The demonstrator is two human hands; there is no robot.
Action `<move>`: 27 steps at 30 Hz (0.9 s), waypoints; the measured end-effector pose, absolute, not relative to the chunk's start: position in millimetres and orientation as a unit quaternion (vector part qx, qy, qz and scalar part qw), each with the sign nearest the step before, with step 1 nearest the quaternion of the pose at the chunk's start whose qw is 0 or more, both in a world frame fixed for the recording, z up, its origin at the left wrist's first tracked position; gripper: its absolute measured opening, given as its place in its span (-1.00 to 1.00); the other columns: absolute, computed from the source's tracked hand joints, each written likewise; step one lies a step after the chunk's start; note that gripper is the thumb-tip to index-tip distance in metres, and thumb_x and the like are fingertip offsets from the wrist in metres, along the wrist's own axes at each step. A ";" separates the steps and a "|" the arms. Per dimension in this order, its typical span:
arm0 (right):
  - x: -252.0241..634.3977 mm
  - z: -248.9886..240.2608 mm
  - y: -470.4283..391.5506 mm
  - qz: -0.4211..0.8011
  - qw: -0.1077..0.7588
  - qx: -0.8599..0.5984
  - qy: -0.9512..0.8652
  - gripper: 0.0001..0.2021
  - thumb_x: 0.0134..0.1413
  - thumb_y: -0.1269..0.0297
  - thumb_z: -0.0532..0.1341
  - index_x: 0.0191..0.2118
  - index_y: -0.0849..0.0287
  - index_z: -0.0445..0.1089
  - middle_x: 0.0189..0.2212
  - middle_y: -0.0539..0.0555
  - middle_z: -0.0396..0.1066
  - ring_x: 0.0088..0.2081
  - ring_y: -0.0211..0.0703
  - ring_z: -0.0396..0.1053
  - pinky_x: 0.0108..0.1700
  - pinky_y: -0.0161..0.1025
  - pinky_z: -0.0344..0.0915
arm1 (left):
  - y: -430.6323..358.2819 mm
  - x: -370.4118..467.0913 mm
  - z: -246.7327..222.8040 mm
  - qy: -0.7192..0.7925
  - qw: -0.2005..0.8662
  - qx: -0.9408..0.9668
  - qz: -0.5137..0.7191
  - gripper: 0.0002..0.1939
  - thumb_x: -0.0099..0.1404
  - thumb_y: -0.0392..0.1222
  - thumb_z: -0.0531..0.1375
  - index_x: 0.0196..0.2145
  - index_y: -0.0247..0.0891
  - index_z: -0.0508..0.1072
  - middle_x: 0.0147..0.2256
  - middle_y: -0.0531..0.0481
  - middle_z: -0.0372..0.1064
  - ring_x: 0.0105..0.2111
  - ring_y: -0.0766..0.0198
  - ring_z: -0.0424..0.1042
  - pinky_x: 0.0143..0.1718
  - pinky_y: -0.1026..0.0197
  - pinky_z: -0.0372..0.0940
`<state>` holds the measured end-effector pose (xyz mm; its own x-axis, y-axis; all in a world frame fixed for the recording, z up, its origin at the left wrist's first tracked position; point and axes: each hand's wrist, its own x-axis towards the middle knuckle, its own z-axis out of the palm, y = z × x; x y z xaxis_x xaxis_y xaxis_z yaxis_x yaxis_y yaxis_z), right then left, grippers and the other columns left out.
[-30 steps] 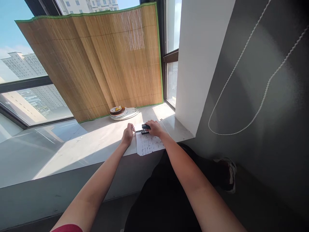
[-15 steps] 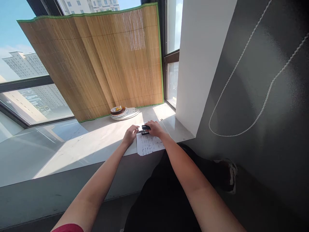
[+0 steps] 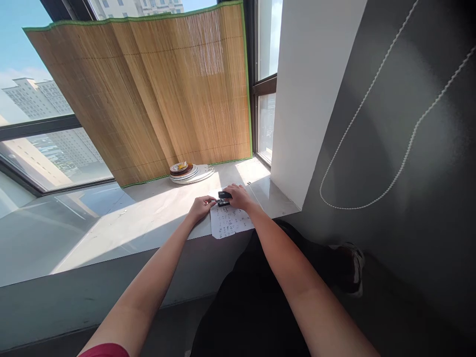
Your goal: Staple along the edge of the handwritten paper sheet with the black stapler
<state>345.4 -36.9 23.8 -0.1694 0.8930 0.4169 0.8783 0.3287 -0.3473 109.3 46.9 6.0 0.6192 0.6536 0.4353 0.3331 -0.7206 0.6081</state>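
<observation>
A black stapler (image 3: 224,195) rests on a sheet of paper (image 3: 227,221) covered in handwriting, near the front edge of the pale sill. Its top arm looks lifted from its base. My right hand (image 3: 239,196) is closed around the stapler from the right. On the other side, my left hand (image 3: 201,206) has its thumb and fingers pinched together, the tips right at the stapler's left end. Whatever is between those fingertips is too small to make out. Part of the paper is hidden under the stapler and my right hand.
A stack of plates (image 3: 183,171) stands on the sill (image 3: 148,213), behind my hands. A bamboo mat (image 3: 159,99) with green edging leans against the window. To the right are a white pillar (image 3: 308,89) and a hanging bead cord (image 3: 349,207).
My left fingertips have moved slightly right, closer in to the stapler. My right hand stays on the stapler, and the paper lies where it was.
</observation>
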 end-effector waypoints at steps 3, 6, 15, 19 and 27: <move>344.9 25.2 -37.5 0.017 0.282 -0.581 -0.763 -0.78 0.32 0.43 0.32 0.02 0.07 0.56 0.01 0.14 0.58 0.12 0.12 0.39 0.10 -0.04 0.17 | 48.4 108.0 6.7 0.298 0.281 0.852 0.325 -0.69 0.30 0.06 0.34 -0.19 -0.20 0.74 -0.22 -0.15 0.69 -0.24 -0.02 0.61 -0.12 -0.06 0.48; 344.4 26.8 -39.1 0.018 0.284 -0.580 -0.763 -0.77 0.32 0.45 0.31 0.03 0.07 0.56 0.00 0.13 0.59 0.12 0.11 0.39 0.10 -0.05 0.17 | 50.7 107.0 6.5 0.293 0.309 0.845 0.324 -0.67 0.25 0.09 0.37 -0.19 -0.19 0.75 -0.18 -0.17 0.70 -0.18 -0.05 0.63 -0.10 -0.06 0.48; 348.7 23.3 -35.1 0.023 0.310 -0.586 -0.748 -0.74 0.29 0.42 0.36 0.05 0.04 0.57 -0.01 0.12 0.59 0.11 0.10 0.40 0.13 -0.04 0.18 | 50.9 105.9 7.8 0.299 0.332 0.835 0.321 -0.62 0.25 0.12 0.40 -0.13 -0.20 0.77 -0.16 -0.19 0.71 -0.21 -0.06 0.64 -0.17 -0.04 0.50; 360.5 18.1 -28.9 0.024 0.346 -0.607 -0.715 -0.71 0.27 0.40 0.38 0.06 -0.02 0.59 -0.01 0.09 0.60 0.10 0.11 0.42 0.15 0.00 0.22 | 47.3 105.7 9.9 0.296 0.317 0.830 0.349 -0.61 0.31 0.11 0.37 -0.08 -0.21 0.76 -0.09 -0.20 0.70 -0.12 -0.10 0.65 -0.12 -0.06 0.51; 366.3 17.4 -30.0 0.079 0.409 -0.545 -0.727 -0.65 0.15 0.39 0.45 0.06 0.01 0.64 -0.03 0.06 0.62 0.01 0.04 0.45 0.13 0.00 0.33 | 42.7 105.7 11.3 0.274 0.302 0.831 0.379 -0.61 0.30 0.05 0.40 -0.03 -0.22 0.72 -0.14 -0.18 0.69 -0.12 -0.06 0.65 0.01 -0.10 0.51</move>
